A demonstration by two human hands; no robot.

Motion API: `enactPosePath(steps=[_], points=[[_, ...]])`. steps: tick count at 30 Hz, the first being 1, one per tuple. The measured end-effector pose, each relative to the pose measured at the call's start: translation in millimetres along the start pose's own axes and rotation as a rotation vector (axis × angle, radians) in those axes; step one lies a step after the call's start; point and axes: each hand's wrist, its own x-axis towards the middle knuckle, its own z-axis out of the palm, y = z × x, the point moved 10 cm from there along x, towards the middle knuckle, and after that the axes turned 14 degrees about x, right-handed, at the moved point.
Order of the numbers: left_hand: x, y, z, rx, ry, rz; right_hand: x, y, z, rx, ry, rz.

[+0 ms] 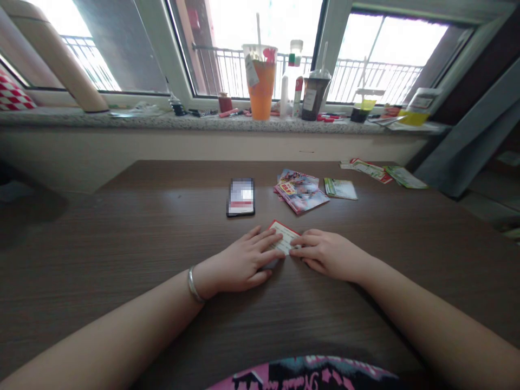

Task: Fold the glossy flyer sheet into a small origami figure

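A small whitish printed paper [286, 236] with a red edge lies on the brown table between my hands. My left hand [249, 260], with a silver bangle at the wrist, rests flat with spread fingers over the paper's left side. From the right, the fingertips of my right hand [325, 252] press on the paper's other side; its fingers are stretched out and fairly close together. Parts of the paper are covered by the fingers of both hands. Just beyond them lie a phone [241, 197] with a lit screen and several pink and purple leaflets [303, 190].
Right of the leaflets are a green-and-white card [340, 189] and more printed papers [371, 170] at the table's far right. On the granite windowsill [162, 120] stand a tall orange drink cup [262, 89], a dark drink cup [314, 97], bottles and small items.
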Motion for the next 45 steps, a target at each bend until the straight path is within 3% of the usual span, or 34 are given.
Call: enactPosePath(steps=[18, 45], points=[[1.7, -9.7, 1.8, 0.068, 0.017, -0.06, 8.4, -1.0, 7.9, -0.152, 0.001, 0.123], [-6.2, -20.7, -16.7, 0.037, -0.051, -0.094, 0.5, 6.1, 7.4, -0.13, 0.026, 0.11]])
